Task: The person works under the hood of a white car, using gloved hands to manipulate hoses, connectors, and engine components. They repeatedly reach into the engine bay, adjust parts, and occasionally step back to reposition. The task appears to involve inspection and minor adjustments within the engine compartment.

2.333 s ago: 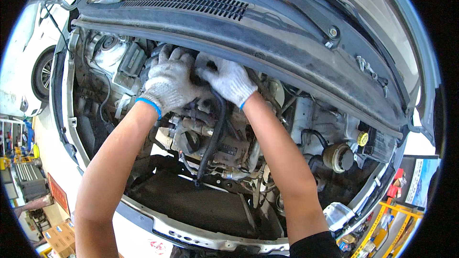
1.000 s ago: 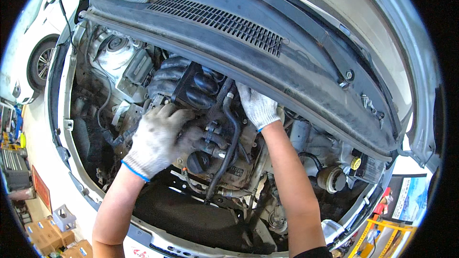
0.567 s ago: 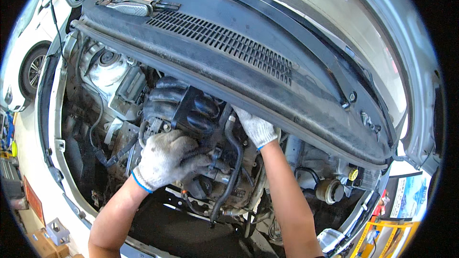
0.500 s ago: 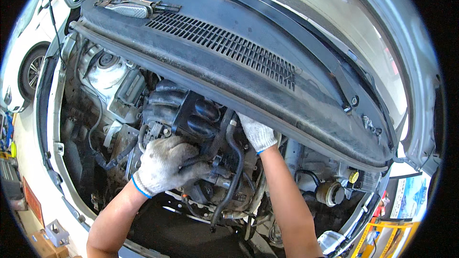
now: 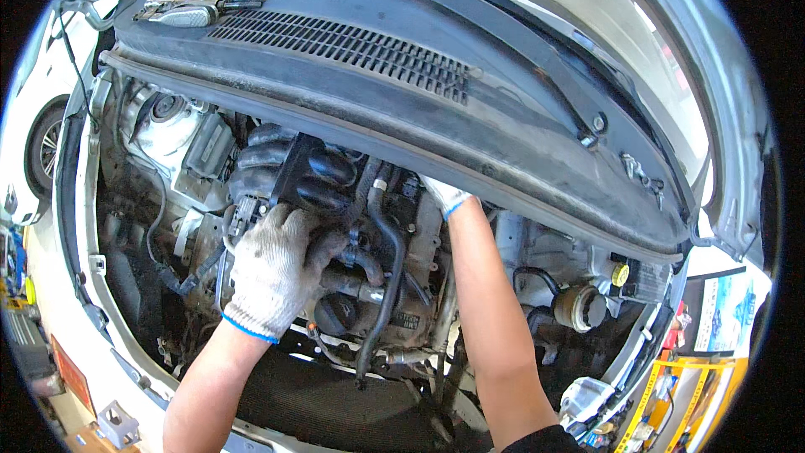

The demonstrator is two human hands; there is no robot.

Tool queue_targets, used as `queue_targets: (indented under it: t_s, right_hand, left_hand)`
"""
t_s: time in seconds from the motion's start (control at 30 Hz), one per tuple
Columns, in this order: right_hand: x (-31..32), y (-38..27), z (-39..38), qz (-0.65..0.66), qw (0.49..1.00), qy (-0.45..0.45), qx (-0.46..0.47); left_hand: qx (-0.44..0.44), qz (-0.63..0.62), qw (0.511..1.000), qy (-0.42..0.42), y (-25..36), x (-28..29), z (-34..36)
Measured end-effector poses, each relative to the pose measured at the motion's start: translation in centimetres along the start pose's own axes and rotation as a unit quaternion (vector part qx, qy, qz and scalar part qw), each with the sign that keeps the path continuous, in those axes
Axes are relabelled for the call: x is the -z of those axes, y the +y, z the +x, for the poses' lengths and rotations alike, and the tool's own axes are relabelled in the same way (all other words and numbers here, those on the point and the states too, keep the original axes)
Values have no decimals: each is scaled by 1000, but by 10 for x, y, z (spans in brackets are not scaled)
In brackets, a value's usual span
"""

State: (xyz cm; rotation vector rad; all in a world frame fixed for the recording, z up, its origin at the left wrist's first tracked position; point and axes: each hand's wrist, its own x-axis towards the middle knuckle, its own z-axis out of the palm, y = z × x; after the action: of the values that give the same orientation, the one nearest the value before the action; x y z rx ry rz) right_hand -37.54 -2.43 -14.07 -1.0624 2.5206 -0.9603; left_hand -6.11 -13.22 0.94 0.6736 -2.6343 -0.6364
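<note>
A person leans over the open front of a car, both arms reaching into the engine bay. The 2 hands wear white knitted gloves with blue cuffs.

The left hand (image 5: 272, 264) lies back-up over the front left part of the engine (image 5: 394, 302), just below the ribbed black plastic pipes (image 5: 285, 169). Its fingers are bent and the thumb stands apart from them, so the hand is part closed; the fingertips are hidden, and whether they grip anything cannot be told. The thumb points toward a short bent pipe (image 5: 366, 262).

The right hand (image 5: 444, 195) goes under the edge of the dark panel (image 5: 335, 109) below the windscreen, right of the engine's top. Only the cuff and part of the glove's back show, so how far it is open, and what it holds if anything, cannot be told.

The engine sits mid-bay, between the 2 forearms and up behind them. A black hose (image 5: 388, 260) with a pale band near its top runs down over the engine between the hands. Just right of the left wrist is a round black cap (image 5: 335, 315). Below lies the dark radiator (image 5: 327, 394).

A folded tool (image 5: 189, 15) with a grey grip rests on the panel at the left end of the slotted vent (image 5: 352, 46); small metal parts (image 5: 641, 172) lie at the panel's right. Farther right in the bay are a yellow cap (image 5: 620, 274) and a round container (image 5: 583, 310).
</note>
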Motion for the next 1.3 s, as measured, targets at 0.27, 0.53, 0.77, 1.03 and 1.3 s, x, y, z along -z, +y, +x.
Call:
queue_targets:
  t_s: [0.27,0.53,0.77,1.03,1.3]
  right_hand:
    - [22,74,12,14,989,113,-96]
    - [30,-35,4,-41,989,142,24]
    - [42,-56,2,-36,994,96,46]
    - [42,-57,-64,-82,968,236,-30]
    - [76,-47,-120,-27,971,232,48]
  left_hand:
    - [-35,28,999,-13,38,-12,16]
    - [-1,57,997,60,25,-19,7]
    - [-1,83,995,51,11,-22,7]
    - [-10,43,999,-32,10,-12,12]
    - [-15,17,999,-43,7,-12,14]
